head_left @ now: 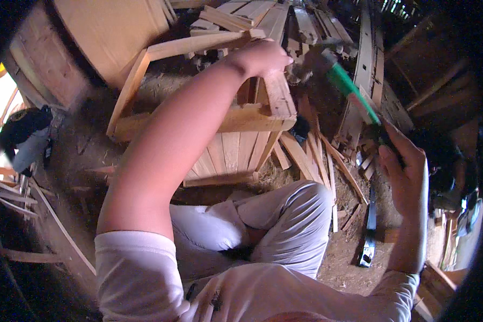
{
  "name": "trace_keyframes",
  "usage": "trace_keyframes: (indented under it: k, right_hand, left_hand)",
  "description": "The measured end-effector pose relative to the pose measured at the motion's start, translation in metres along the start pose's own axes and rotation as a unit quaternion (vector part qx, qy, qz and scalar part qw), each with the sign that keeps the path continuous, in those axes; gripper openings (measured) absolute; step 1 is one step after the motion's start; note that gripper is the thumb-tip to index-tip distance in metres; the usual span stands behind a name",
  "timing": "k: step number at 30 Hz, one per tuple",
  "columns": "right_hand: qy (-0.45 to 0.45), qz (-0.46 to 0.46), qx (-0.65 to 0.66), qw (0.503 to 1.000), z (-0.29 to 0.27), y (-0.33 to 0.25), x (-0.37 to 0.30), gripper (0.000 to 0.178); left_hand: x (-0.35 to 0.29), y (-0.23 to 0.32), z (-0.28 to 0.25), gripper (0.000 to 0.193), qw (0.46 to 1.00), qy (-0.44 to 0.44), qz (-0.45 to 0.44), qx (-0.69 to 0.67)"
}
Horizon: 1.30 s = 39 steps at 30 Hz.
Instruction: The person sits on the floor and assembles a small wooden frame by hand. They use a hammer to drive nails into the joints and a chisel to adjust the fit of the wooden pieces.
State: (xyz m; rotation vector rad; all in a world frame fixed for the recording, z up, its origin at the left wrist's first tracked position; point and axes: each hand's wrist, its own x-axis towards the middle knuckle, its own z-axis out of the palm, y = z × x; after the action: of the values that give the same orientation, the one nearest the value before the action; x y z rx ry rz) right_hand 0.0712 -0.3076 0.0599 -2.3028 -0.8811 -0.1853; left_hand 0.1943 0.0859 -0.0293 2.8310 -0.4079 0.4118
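A wooden frame (198, 122) with a slatted wooden panel (228, 153) under it stands before my crossed legs. My left hand (263, 58) reaches over it, closed around its far right corner; most of the fingertips are hidden behind the wood. On the right, my right hand (405, 161) is wrapped round the dark grip of a hammer (353, 94) with a green shaft. The hammer is raised and tilted, its head blurred by motion, to the right of the frame and apart from it.
Planks (241, 13) lie heaped at the back, with long boards (366, 70) on the right. Thin offcuts (316, 155) litter the ground beside the frame. A handsaw-like metal blade (368, 236) lies right of my knee. A large wooden panel (112, 32) leans at far left; a person (29, 139) is at the left edge.
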Motion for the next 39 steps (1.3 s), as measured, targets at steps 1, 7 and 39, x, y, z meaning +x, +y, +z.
trace_keyframes:
  k: [1,7,39]
  right_hand:
    - [0.025,0.032,0.083,0.996,0.004,0.006,-0.002,0.044]
    - [0.095,0.210,0.427,0.874,0.116,0.079,0.016,0.031]
    - [0.047,0.460,0.736,0.495,0.301,0.175,0.031,0.015]
  left_hand:
    - [0.002,0.007,-0.003,0.035,0.999,-0.025,-0.036,-0.011]
    - [-0.011,0.014,-0.007,0.032,0.984,0.066,-0.071,-0.151]
    - [-0.040,-0.031,-0.024,0.052,0.941,0.201,-0.199,-0.187]
